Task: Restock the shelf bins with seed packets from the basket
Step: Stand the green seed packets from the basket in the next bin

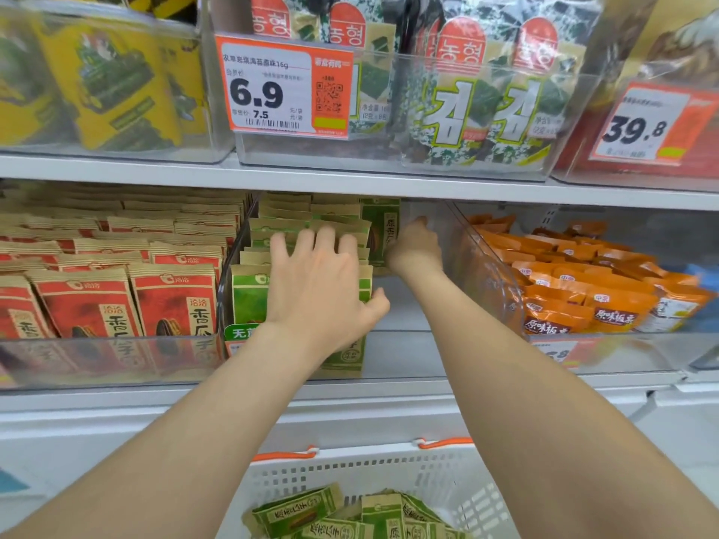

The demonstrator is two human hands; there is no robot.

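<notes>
Left hand (323,282) presses flat green paper packets (249,301) in clear bin (408,355)

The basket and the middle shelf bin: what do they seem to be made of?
Basket: probably white moulded plastic, matte, given its regular grid of holes. Middle shelf bin: clear rigid plastic, perhaps acrylic; glossy, and the orange packets show through its wall.

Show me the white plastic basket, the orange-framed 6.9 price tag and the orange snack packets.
White plastic basket (389,476): head view, on its perforated back wall.
Orange-framed 6.9 price tag (256,93): head view, on the large printed digits.
Orange snack packets (618,315): head view, on a front packet's face.
</notes>
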